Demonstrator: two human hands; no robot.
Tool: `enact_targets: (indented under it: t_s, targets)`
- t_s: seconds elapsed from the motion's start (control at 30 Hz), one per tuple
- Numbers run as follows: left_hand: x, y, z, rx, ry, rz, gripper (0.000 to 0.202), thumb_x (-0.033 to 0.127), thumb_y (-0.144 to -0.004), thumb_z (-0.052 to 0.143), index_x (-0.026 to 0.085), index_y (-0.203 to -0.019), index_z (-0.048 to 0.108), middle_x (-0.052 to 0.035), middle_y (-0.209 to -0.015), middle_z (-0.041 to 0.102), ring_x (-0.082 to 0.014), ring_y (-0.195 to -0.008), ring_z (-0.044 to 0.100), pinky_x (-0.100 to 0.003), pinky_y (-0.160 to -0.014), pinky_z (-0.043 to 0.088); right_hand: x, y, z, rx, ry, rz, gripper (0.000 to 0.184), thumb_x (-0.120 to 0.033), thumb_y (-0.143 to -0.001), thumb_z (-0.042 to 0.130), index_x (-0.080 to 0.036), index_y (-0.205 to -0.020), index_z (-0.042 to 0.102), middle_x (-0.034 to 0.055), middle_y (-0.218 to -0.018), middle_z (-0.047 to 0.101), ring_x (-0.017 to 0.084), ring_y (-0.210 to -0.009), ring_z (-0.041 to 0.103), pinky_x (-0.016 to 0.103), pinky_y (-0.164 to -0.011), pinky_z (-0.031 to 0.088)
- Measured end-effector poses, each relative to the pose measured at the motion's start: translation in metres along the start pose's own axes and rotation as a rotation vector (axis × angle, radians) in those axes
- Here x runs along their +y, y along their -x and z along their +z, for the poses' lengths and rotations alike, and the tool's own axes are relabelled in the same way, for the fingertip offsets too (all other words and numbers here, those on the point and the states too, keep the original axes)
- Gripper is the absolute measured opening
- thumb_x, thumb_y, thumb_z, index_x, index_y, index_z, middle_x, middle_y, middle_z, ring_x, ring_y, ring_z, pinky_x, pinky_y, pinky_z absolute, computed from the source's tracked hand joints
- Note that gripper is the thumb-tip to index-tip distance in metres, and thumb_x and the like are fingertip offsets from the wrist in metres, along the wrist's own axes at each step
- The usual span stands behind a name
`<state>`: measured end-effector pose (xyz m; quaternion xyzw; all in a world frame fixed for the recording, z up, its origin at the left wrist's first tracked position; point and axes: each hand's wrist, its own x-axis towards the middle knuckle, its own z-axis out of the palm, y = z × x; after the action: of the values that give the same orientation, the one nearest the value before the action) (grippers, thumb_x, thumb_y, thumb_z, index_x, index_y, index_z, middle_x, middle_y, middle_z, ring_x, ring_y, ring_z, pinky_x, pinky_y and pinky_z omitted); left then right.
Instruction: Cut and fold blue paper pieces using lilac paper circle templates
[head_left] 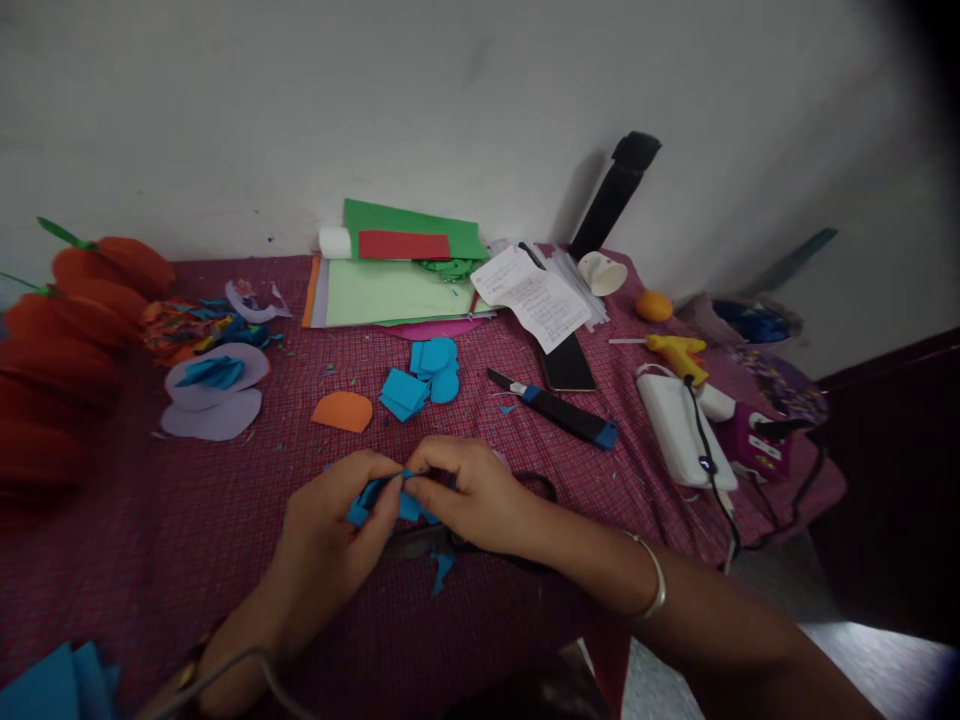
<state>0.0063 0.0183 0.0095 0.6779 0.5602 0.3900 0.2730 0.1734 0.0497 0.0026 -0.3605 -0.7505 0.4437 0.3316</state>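
My left hand (337, 520) and my right hand (469, 490) meet near the front of the table, each with thumb and forefinger pinched on a small blue paper piece (408, 474). The fingers cover most of it, so its full shape is hidden. More blue paper (411, 507) shows below the fingertips. Under my right hand lie scissors (536, 487), partly hidden, with a dark handle loop in sight. Ahead of my hands are a stack of blue paper squares (404, 393), rounded blue cutouts (437, 362) and an orange paper cutout (343, 411).
A utility knife (559, 412) with its blade out lies right of centre, near a phone (568, 362) and a written note (534, 297). A glue gun (677, 353) and corded white box (681, 430) are farther right. Orange paper pumpkins (67, 350) stand at left.
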Motion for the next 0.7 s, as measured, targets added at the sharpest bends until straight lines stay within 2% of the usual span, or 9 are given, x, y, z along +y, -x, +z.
enact_targets:
  t_s: [0.1,0.2,0.27,0.37,0.47,0.53,0.63,0.7]
  targets:
    - [0.0004,0.0008,0.001,-0.018,0.258,-0.173,0.006,0.028,-0.076,0.064,0.023,-0.079,0.064,0.0036,-0.068,0.063,-0.0122,-0.06,0.057,-0.022,-0.055,0.044,-0.0035,0.0007,-0.0019,0.018,-0.082,0.007,0.014,-0.019,-0.084,0.056,-0.018,-0.069,0.056,-0.0032,-0.065,0.052,0.01,-0.062,0.049,0.022,-0.058,0.037]
    - [-0.0018,0.0025,0.0039,-0.091,0.559,-0.343,0.009,0.029,-0.076,0.067,0.022,-0.075,0.062,0.0052,-0.063,0.057,-0.009,-0.054,0.051,-0.019,-0.051,0.043,-0.007,0.001,-0.0019,0.066,-0.221,0.052,0.015,-0.019,-0.082,0.056,-0.017,-0.067,0.056,-0.0037,-0.062,0.052,0.009,-0.058,0.047,0.021,-0.055,0.037]
    - [-0.0032,0.0033,0.0057,-0.098,0.696,-0.391,0.014,0.028,-0.075,0.069,0.02,-0.068,0.06,0.0054,-0.061,0.056,-0.0077,-0.051,0.049,-0.018,-0.049,0.042,-0.008,0.0008,-0.001,0.081,-0.272,0.084,0.015,-0.02,-0.081,0.057,-0.017,-0.067,0.056,-0.004,-0.061,0.052,0.009,-0.057,0.046,0.021,-0.054,0.036]
    - [-0.0032,0.0035,0.0064,-0.02,0.806,-0.416,0.023,0.024,-0.071,0.073,0.019,-0.059,0.053,0.0054,-0.062,0.056,-0.0068,-0.051,0.047,-0.018,-0.048,0.041,-0.0074,-0.0002,0.0013,0.096,-0.34,0.127,0.015,-0.022,-0.08,0.058,-0.017,-0.066,0.055,-0.0041,-0.061,0.051,0.009,-0.056,0.045,0.021,-0.053,0.036]
    - [-0.002,0.0039,0.0051,0.066,0.791,-0.409,0.029,0.023,-0.069,0.074,0.019,-0.056,0.048,0.0054,-0.06,0.053,-0.0068,-0.049,0.046,-0.018,-0.046,0.039,-0.005,-0.0013,0.0038,0.104,-0.422,0.159,0.015,-0.024,-0.079,0.06,-0.017,-0.066,0.055,-0.0042,-0.06,0.05,0.008,-0.056,0.044,0.02,-0.052,0.036]
    - [-0.0019,0.0046,0.0041,0.09,0.685,-0.385,0.03,0.029,-0.076,0.069,0.019,-0.056,0.049,0.0047,-0.057,0.051,-0.0074,-0.049,0.044,-0.018,-0.045,0.039,-0.0029,-0.0018,0.005,0.108,-0.463,0.185,0.016,-0.026,-0.079,0.06,-0.017,-0.067,0.054,-0.0041,-0.061,0.05,0.008,-0.056,0.044,0.02,-0.052,0.036]
    - [-0.0022,0.0047,0.0037,0.028,0.485,-0.354,0.03,0.037,-0.084,0.057,0.02,-0.06,0.055,0.0037,-0.054,0.051,-0.0087,-0.048,0.043,-0.019,-0.045,0.038,-0.0002,-0.0023,0.0057,0.126,-0.471,0.21,0.016,-0.026,-0.078,0.06,-0.017,-0.066,0.054,-0.0039,-0.061,0.051,0.008,-0.056,0.044,0.021,-0.052,0.036]
    - [-0.0012,0.003,0.0047,-0.045,0.393,-0.346,0.025,0.038,-0.08,0.06,0.02,-0.063,0.059,0.0038,-0.053,0.051,-0.0098,-0.047,0.043,-0.021,-0.043,0.036,0.0006,-0.0024,0.0052,0.139,-0.475,0.201,0.016,-0.025,-0.079,0.06,-0.017,-0.066,0.054,-0.0042,-0.06,0.051,0.008,-0.055,0.044,0.021,-0.052,0.036]
